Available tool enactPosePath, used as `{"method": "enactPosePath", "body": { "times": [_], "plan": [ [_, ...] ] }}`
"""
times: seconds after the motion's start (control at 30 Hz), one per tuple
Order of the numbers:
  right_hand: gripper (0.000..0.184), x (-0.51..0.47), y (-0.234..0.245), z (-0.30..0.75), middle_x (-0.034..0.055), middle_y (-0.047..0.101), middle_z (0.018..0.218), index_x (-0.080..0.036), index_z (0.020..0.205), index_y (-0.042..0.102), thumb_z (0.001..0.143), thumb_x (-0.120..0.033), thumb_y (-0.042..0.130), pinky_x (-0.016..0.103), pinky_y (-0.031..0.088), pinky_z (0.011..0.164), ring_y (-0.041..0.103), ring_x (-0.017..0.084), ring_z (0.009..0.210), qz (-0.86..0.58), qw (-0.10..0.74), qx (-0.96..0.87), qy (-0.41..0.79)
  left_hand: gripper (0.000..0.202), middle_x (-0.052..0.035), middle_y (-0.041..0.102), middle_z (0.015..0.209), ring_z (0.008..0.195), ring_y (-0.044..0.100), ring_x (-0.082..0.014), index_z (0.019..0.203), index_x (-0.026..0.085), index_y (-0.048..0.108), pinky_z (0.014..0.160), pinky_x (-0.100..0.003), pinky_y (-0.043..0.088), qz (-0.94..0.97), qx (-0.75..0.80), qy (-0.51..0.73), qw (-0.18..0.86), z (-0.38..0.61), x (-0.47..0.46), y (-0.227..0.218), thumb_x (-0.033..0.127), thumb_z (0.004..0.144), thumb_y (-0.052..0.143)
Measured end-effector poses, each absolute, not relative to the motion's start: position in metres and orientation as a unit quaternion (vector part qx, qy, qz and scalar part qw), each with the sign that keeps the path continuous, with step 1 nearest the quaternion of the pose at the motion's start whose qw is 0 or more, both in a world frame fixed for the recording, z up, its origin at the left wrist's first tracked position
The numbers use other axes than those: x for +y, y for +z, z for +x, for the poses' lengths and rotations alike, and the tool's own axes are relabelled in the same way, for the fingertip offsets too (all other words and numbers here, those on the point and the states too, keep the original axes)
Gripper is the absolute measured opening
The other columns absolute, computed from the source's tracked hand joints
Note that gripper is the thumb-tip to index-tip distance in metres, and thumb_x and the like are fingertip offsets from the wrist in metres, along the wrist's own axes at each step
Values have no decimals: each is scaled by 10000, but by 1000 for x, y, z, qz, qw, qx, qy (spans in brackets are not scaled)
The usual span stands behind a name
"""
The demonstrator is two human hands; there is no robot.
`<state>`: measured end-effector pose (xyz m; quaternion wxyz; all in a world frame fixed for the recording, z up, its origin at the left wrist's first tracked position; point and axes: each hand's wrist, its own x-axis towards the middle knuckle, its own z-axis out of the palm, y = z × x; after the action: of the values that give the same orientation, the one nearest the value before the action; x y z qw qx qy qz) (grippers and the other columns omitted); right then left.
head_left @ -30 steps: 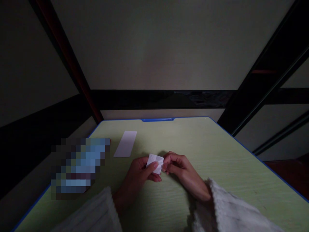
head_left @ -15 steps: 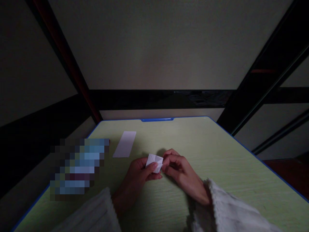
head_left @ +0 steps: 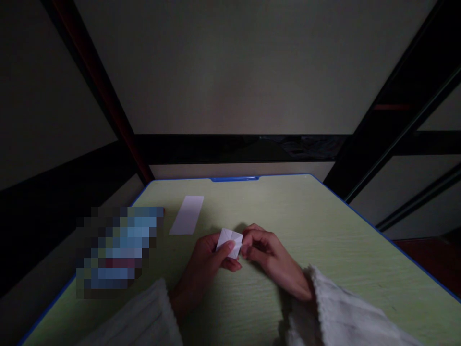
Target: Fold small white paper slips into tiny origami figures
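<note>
A small folded white paper piece (head_left: 230,239) with creases is held just above the pale green table (head_left: 324,240). My left hand (head_left: 205,266) pinches its left side with thumb and fingers. My right hand (head_left: 268,257) pinches its right edge, fingers curled. Both wrists wear fluffy white sleeves. A flat white paper strip (head_left: 187,215) lies on the table beyond my left hand.
The table has a blue rim with a blue handle (head_left: 235,179) at its far edge. A blurred-out blue and white object (head_left: 117,250) lies at the left. Dark metal bars and a pale wall stand behind the table.
Both hands have stayed on the folded paper, with small shifts of the right fingers along its right edge. The paper sits slightly lower than a second ago.
</note>
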<state>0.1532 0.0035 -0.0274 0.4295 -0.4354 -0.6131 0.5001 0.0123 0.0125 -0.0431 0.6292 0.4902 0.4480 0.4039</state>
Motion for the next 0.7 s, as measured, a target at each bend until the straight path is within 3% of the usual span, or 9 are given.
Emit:
{"method": "enactPosePath", "body": {
  "times": [0.17, 0.37, 0.53, 0.7],
  "plan": [
    [113, 4, -32, 153, -42, 414, 525, -158, 596, 420, 693, -184, 472, 215, 294, 488, 377, 81, 500, -437, 379, -601, 552, 193, 13, 573, 461, 390, 540, -96, 652, 109, 566, 402, -186, 423, 522, 448, 386, 615, 12, 11, -42, 300, 664, 545],
    [187, 2, -33, 155, -52, 382, 503, -152, 610, 405, 746, -275, 440, 196, 252, 434, 328, 63, 457, -412, 363, -625, 555, 187, 16, 559, 454, 371, 531, -93, 636, 105, 544, 380, -184, 415, 530, 452, 368, 616, 12, 11, -39, 290, 661, 543],
    [180, 2, -30, 156, -49, 411, 484, -140, 560, 421, 688, -230, 511, 186, 251, 420, 334, 49, 430, -382, 387, -582, 604, 169, 22, 556, 487, 377, 518, -72, 630, 108, 546, 376, -164, 402, 521, 401, 372, 655, 11, 9, -38, 273, 669, 548],
    [112, 5, -37, 156, -40, 445, 460, -133, 534, 449, 643, -132, 475, 187, 239, 403, 342, 44, 400, -368, 425, -529, 635, 154, 9, 581, 552, 413, 511, -66, 699, 112, 560, 409, -169, 406, 500, 384, 377, 678, 12, 9, -38, 263, 679, 547]
  ]
}}
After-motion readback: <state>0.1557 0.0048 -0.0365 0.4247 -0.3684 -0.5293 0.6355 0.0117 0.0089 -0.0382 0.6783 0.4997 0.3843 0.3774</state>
